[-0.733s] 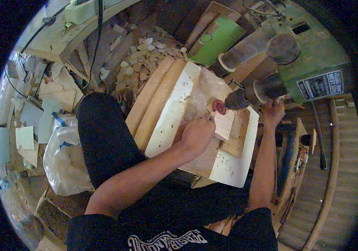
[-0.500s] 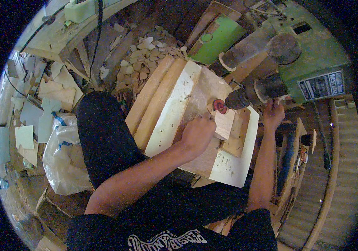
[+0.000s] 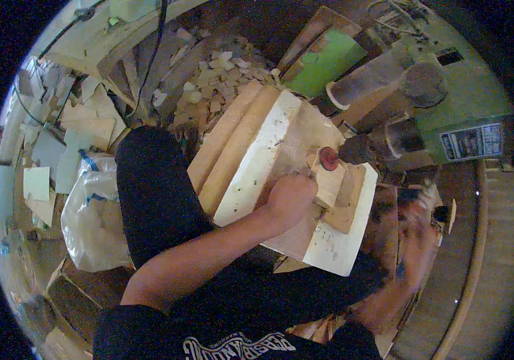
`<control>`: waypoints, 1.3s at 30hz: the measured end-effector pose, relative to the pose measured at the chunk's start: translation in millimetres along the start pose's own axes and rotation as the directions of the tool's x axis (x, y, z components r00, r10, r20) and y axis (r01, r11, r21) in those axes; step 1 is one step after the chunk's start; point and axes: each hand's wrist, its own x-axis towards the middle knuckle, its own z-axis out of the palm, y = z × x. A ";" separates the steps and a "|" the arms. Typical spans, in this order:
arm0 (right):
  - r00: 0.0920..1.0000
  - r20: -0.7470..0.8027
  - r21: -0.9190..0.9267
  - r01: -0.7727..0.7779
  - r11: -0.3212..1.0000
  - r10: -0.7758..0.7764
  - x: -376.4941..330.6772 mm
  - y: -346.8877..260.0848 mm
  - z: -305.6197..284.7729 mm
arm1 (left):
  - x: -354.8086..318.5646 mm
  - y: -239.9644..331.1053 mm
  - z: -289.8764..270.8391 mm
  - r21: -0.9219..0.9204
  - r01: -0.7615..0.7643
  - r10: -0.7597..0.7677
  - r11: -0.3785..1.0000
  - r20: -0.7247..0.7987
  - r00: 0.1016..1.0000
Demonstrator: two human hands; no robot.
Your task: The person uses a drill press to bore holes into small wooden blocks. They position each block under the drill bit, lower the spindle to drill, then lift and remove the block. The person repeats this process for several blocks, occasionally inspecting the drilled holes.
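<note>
My left hand is closed on the edge of a small pale wooden piece. The piece lies flat on a wooden work table, beside a wooden block fixed there. Right over its far end is a round red cutter, fitted in the dark chuck of a green drill press. From this angle I cannot tell whether the cutter touches the wood. My right hand is off to the right of the table, smeared by motion; its fingers cannot be made out.
A heap of small wood offcuts lies beyond the table. Left of my knee sit a clear plastic bag and loose thin boards. A green panel leans at the back. A dark cable hangs at the upper left.
My right hand has left its place beside the drill press and swung down and right. My left hand still holds the wooden piece. The whole view has shifted slightly.
</note>
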 end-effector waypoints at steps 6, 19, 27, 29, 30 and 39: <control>0.860 -0.507 0.395 0.173 0.902 0.057 11.3 32.3 -98.3 | 2.8 4.4 -6.9 0.056 0.030 -0.023 0.998 -0.130 0.991; 0.631 -0.755 0.044 0.318 0.947 -0.177 142.9 30.3 -158.5 | 48.7 -37.5 -68.6 0.057 0.090 -0.097 0.994 0.145 0.985; 0.701 -0.709 -0.234 -0.138 0.962 -0.072 122.0 25.3 -166.8 | 18.6 -20.5 -68.8 0.092 0.008 -0.034 0.996 0.294 0.955; 0.587 -0.780 -0.050 0.289 0.956 -0.218 90.4 28.5 -139.0 | 6.1 -12.0 -62.6 0.030 -0.062 0.057 0.998 0.162 0.985; 0.596 -0.794 0.034 0.246 0.969 -0.124 72.7 30.3 -121.9 | 2.8 -9.2 -58.9 0.018 -0.085 0.082 0.996 0.133 0.988; 0.917 -0.264 0.043 0.321 0.946 -0.299 43.7 35.3 61.8 | -3.5 -2.1 -36.3 0.083 -0.070 0.078 0.994 -0.092 0.993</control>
